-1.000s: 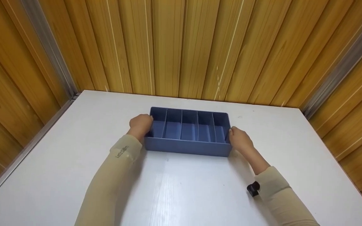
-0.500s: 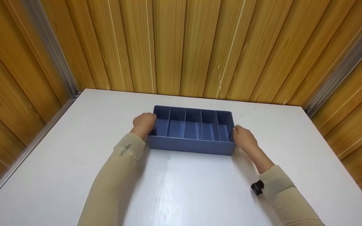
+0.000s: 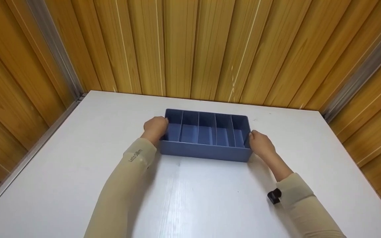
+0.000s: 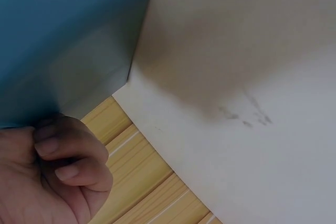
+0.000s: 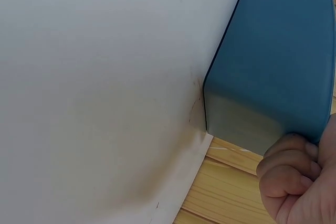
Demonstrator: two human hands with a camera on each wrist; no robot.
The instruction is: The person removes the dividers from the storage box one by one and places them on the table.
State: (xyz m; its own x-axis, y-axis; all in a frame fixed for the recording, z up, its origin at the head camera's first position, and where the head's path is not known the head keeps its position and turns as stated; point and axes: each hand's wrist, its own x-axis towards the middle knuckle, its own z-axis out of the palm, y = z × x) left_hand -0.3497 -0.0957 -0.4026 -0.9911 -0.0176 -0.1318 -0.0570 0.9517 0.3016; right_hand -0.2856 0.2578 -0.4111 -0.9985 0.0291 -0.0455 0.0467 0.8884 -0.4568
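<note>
A blue divided storage box (image 3: 207, 152) with several side-by-side compartments stands upright toward the back of the white table. Its compartments show bare blue floors. My left hand (image 3: 156, 128) grips the rim of its left end. At the opposite end my right hand (image 3: 262, 143) pinches the rim. In the left wrist view the box's outer wall (image 4: 79, 40) fills the upper left, and the curled fingers (image 4: 79, 148) meet its edge. The right wrist view shows the box (image 5: 268, 51) at the upper right, with bent fingers (image 5: 286, 174) at its rim.
The white table (image 3: 203, 205) ends at a wood-patterned wall (image 3: 177, 49) close behind the box. Similar panels and metal posts flank both sides. A small black device (image 3: 274, 196) sits on the right sleeve's cuff.
The box, held by both hands, has shifted a little to the right and slightly up in the head view. The camera view has drifted slightly too. Both grips stay the same.
</note>
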